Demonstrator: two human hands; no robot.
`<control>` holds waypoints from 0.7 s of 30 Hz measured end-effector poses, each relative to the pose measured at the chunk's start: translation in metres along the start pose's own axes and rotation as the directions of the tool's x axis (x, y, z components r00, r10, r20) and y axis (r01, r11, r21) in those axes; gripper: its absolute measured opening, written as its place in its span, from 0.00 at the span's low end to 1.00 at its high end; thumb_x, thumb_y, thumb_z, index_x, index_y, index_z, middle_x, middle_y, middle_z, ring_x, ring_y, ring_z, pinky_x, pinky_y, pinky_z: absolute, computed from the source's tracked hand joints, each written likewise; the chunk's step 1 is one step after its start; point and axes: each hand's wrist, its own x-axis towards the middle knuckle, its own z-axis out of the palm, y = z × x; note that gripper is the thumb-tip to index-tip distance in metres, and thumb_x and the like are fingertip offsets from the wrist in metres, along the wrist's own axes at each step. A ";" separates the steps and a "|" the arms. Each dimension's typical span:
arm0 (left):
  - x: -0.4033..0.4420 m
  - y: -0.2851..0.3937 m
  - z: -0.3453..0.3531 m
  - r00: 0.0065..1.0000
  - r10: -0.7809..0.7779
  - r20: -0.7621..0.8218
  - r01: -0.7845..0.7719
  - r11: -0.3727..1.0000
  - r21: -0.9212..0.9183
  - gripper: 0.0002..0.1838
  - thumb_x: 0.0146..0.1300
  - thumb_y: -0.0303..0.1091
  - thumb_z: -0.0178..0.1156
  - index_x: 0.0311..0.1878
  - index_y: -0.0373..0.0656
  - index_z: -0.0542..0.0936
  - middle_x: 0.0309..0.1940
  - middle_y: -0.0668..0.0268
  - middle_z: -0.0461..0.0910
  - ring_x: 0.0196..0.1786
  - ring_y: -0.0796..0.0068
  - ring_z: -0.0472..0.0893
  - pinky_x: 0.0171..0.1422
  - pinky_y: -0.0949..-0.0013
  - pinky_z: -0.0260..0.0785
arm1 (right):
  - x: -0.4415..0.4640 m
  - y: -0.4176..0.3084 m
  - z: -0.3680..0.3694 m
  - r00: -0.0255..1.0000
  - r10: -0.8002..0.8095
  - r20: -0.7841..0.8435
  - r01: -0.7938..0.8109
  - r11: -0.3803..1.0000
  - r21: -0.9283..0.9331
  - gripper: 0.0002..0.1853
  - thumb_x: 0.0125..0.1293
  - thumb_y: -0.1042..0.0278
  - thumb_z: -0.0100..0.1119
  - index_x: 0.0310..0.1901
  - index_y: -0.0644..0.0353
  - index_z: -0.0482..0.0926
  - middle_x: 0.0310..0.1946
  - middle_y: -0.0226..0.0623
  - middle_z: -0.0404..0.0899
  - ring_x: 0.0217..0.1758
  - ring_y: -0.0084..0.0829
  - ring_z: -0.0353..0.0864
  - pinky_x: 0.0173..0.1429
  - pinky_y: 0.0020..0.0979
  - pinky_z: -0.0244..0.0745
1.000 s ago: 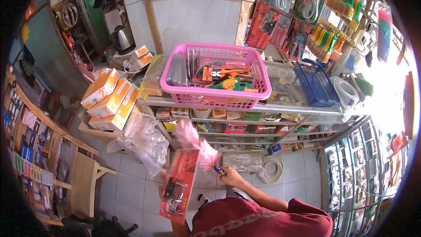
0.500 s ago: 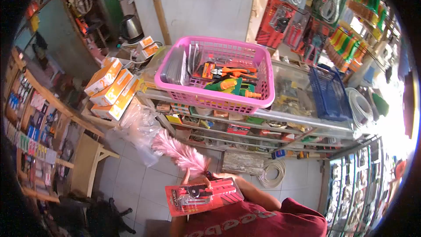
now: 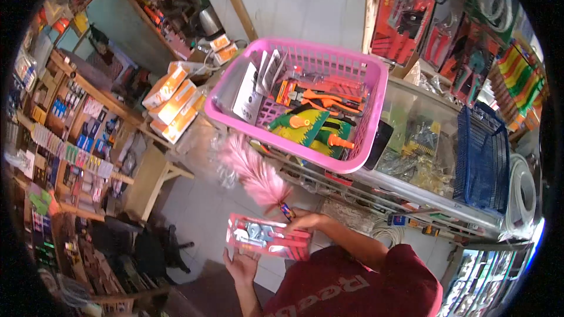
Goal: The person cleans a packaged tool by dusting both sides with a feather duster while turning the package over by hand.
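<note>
Shop counter (image 3: 426, 191), pink basket (image 3: 264, 134) at twelve o'clock; at six, right hand (image 3: 304, 221) clamps feather duster (image 3: 256, 175), left hand's (image 3: 242, 265) fingers spread below tool pack (image 3: 265, 236).

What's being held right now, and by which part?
The right hand holds the pink duster by its handle and seems to grip the red tool pack near its right end. The left hand is open at the pack's lower edge; contact unclear.

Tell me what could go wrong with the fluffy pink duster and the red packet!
The right hand holds the duster and seems to grip one end of the red packet too, so the packet might slip. The left hand is open beside it, so it may miss a fall. The duster's feathers look near the pink basket and could snag.
</note>
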 end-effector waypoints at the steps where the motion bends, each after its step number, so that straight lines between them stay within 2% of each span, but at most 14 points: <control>1: 0.001 -0.008 -0.005 0.996 0.052 -0.075 -0.043 0.992 0.116 0.33 0.61 0.61 0.47 0.60 0.45 0.67 0.54 0.59 0.70 0.58 0.60 0.70 0.62 0.47 0.61 | 0.001 -0.009 0.008 0.994 -0.052 -0.094 0.043 0.994 -0.097 0.16 0.49 0.62 0.71 0.31 0.61 0.76 0.28 0.30 0.78 0.32 0.21 0.72 0.35 0.31 0.68; 3: 0.002 -0.027 -0.003 0.976 0.112 -0.187 -0.075 0.979 0.191 0.33 0.60 0.64 0.47 0.53 0.43 0.70 0.45 0.60 0.72 0.51 0.59 0.72 0.60 0.46 0.63 | 0.012 0.008 0.023 0.981 -0.153 -0.122 0.099 0.926 -0.365 0.14 0.50 0.61 0.70 0.27 0.60 0.75 0.24 0.33 0.77 0.29 0.22 0.73 0.34 0.31 0.69; 5: 0.013 -0.045 -0.002 0.964 0.159 -0.215 -0.111 0.969 0.220 0.34 0.62 0.62 0.46 0.60 0.41 0.66 0.54 0.58 0.69 0.57 0.57 0.70 0.62 0.49 0.63 | -0.012 -0.050 0.053 0.981 -0.188 0.050 0.181 0.788 -0.588 0.12 0.52 0.62 0.68 0.30 0.61 0.78 0.23 0.36 0.77 0.29 0.25 0.76 0.36 0.32 0.71; 6: 0.012 -0.052 0.012 0.955 0.294 0.038 -0.294 0.927 0.231 0.36 0.65 0.60 0.43 0.66 0.40 0.61 0.65 0.56 0.62 0.63 0.55 0.66 0.65 0.50 0.61 | -0.019 -0.061 0.065 0.982 -0.164 0.096 0.189 0.789 -0.584 0.13 0.53 0.61 0.68 0.33 0.62 0.79 0.24 0.39 0.78 0.31 0.28 0.78 0.37 0.33 0.72; 7: 0.029 -0.066 -0.016 0.915 0.398 0.063 -0.382 0.807 0.450 0.40 0.66 0.62 0.39 0.68 0.36 0.58 0.70 0.56 0.57 0.67 0.53 0.62 0.68 0.51 0.59 | -0.028 -0.071 0.076 0.980 -0.139 0.142 0.196 0.791 -0.580 0.14 0.53 0.61 0.68 0.35 0.63 0.80 0.25 0.41 0.78 0.33 0.30 0.80 0.39 0.35 0.73; 8: 0.027 -0.064 -0.023 0.957 0.275 0.088 -0.288 0.892 0.349 0.39 0.67 0.62 0.38 0.68 0.37 0.58 0.69 0.56 0.58 0.67 0.52 0.63 0.69 0.50 0.58 | -0.027 -0.048 0.086 0.916 -0.331 0.228 0.401 0.732 -0.550 0.15 0.53 0.60 0.68 0.37 0.63 0.80 0.26 0.42 0.78 0.32 0.32 0.80 0.39 0.35 0.73; 10: -0.002 -0.042 0.021 0.967 0.089 0.239 -0.104 0.993 0.051 0.35 0.68 0.58 0.38 0.66 0.38 0.62 0.66 0.55 0.63 0.63 0.52 0.67 0.68 0.49 0.59 | -0.027 -0.052 0.085 0.911 -0.046 0.411 0.298 0.762 -0.575 0.16 0.52 0.60 0.69 0.36 0.64 0.80 0.29 0.45 0.80 0.31 0.36 0.80 0.38 0.34 0.74; 11: -0.029 -0.029 0.065 0.938 0.014 0.347 0.026 0.993 -0.112 0.31 0.69 0.55 0.39 0.63 0.39 0.65 0.63 0.55 0.67 0.61 0.53 0.70 0.67 0.49 0.60 | -0.032 -0.069 0.081 0.879 -0.054 0.475 0.305 0.828 -0.470 0.15 0.52 0.62 0.68 0.36 0.65 0.80 0.30 0.45 0.80 0.31 0.36 0.80 0.39 0.33 0.75; 12: -0.017 -0.032 0.054 0.828 -0.028 0.561 0.171 0.964 -0.204 0.37 0.65 0.61 0.40 0.67 0.39 0.61 0.61 0.53 0.68 0.59 0.57 0.71 0.65 0.55 0.63 | -0.039 -0.078 0.079 0.896 -0.101 0.433 0.308 0.843 -0.442 0.12 0.53 0.66 0.66 0.35 0.66 0.80 0.28 0.43 0.80 0.31 0.30 0.80 0.39 0.33 0.75; 14: 0.008 -0.042 0.014 0.684 0.135 0.717 0.192 0.915 -0.355 0.44 0.61 0.67 0.42 0.70 0.41 0.56 0.61 0.51 0.67 0.59 0.59 0.71 0.64 0.60 0.64 | -0.037 -0.062 0.062 0.943 -0.086 0.320 0.233 0.860 -0.453 0.14 0.54 0.65 0.67 0.41 0.63 0.81 0.32 0.40 0.83 0.34 0.27 0.80 0.41 0.31 0.75; 16: 0.017 -0.042 0.006 0.703 0.329 0.631 -0.011 0.892 -0.452 0.45 0.60 0.67 0.43 0.70 0.42 0.56 0.64 0.49 0.64 0.63 0.57 0.68 0.67 0.56 0.60 | -0.047 -0.075 0.052 0.996 -0.009 0.092 0.056 0.848 -0.527 0.16 0.54 0.62 0.66 0.41 0.62 0.81 0.32 0.40 0.83 0.36 0.31 0.81 0.43 0.34 0.74; 18: 0.004 -0.031 0.051 0.747 0.334 0.575 -0.142 0.925 -0.353 0.44 0.59 0.68 0.43 0.68 0.40 0.60 0.65 0.46 0.62 0.66 0.53 0.65 0.70 0.50 0.54 | -0.058 -0.077 0.037 0.998 -0.003 0.066 0.048 0.714 -0.698 0.14 0.52 0.63 0.66 0.39 0.60 0.82 0.31 0.41 0.82 0.36 0.35 0.81 0.43 0.36 0.74; 19: 0.000 -0.031 0.061 0.804 0.266 0.532 -0.053 0.923 -0.381 0.47 0.56 0.69 0.45 0.70 0.43 0.56 0.68 0.47 0.55 0.70 0.53 0.59 0.71 0.47 0.53 | -0.063 -0.075 0.025 0.994 0.005 0.113 0.087 0.607 -0.790 0.13 0.52 0.63 0.65 0.38 0.59 0.82 0.31 0.41 0.82 0.36 0.38 0.81 0.43 0.37 0.74; 21: 0.001 -0.028 0.070 0.853 0.159 0.496 0.058 0.918 -0.393 0.50 0.54 0.70 0.49 0.73 0.45 0.52 0.72 0.47 0.48 0.73 0.52 0.52 0.72 0.43 0.50 | -0.068 -0.053 -0.008 0.894 0.167 0.416 0.371 0.246 -0.895 0.12 0.50 0.65 0.64 0.37 0.58 0.82 0.30 0.42 0.82 0.36 0.43 0.80 0.43 0.40 0.74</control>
